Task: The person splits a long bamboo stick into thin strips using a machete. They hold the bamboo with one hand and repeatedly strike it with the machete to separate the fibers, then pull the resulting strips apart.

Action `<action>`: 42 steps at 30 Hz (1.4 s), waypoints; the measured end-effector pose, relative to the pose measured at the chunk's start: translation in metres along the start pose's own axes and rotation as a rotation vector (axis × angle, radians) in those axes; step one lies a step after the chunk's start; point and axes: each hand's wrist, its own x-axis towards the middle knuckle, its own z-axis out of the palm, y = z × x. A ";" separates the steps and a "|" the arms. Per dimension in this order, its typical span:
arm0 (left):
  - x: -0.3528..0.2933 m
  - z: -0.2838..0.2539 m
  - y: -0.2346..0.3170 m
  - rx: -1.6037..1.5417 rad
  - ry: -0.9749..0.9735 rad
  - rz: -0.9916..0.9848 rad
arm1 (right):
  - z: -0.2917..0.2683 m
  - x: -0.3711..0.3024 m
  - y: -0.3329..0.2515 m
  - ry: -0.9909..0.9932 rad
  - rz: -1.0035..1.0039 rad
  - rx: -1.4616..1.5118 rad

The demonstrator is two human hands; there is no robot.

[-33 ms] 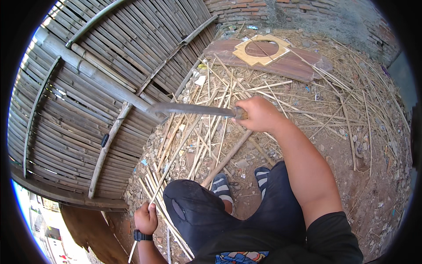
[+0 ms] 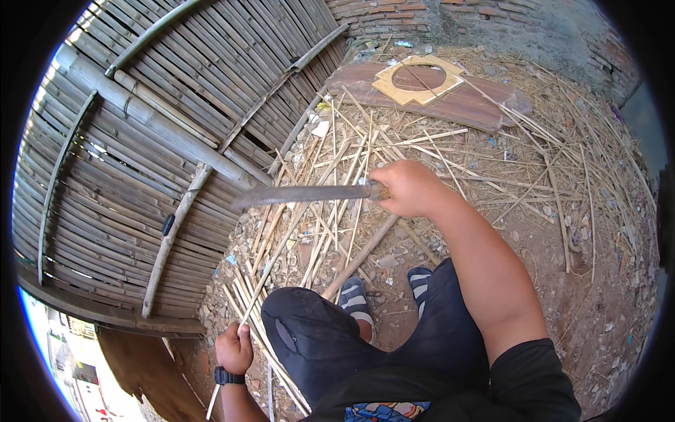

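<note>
My right hand [image 2: 406,188] is closed round the short handle of a machete [image 2: 302,195]. Its long dark blade lies nearly level, pointing left above the scattered bamboo, with the tip close to the bamboo wall. Down at the lower left, my left hand [image 2: 233,349] grips a thin bamboo strip [image 2: 257,293], thumb along it. The strip slants up and away from that fist, under the blade, and a short end sticks out below the hand. Several pale strips [image 2: 281,366] lie beside my left knee. Blade and strip look apart, though the gap is hard to judge.
A bamboo-slat wall [image 2: 119,169] rises on the left. Split bamboo, straw and stones litter the ground. A thick round stick [image 2: 362,257] lies before my feet. Farther off, a yellowish wooden frame [image 2: 385,82] with a round hole rests on a reddish-brown slab [image 2: 351,76], before a brick wall [image 2: 492,28].
My right hand has come slightly down, and the machete blade has swung lower, its tip dropping toward me. The left hand and its strip stay in place.
</note>
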 end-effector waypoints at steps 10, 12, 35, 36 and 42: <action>-0.007 -0.004 -0.009 0.306 0.229 0.044 | 0.007 0.008 0.018 -0.065 0.248 0.034; -0.009 0.001 -0.011 0.306 0.235 0.034 | 0.014 0.004 0.003 -0.143 0.052 -0.032; -0.003 0.009 -0.002 0.043 0.115 0.093 | 0.015 0.003 -0.020 -0.214 -0.090 -0.047; -0.003 0.008 -0.003 0.039 0.093 0.078 | 0.013 0.004 -0.011 -0.191 0.031 0.029; -0.007 0.002 -0.008 0.026 -0.038 0.014 | 0.027 0.005 0.029 -0.060 0.191 0.136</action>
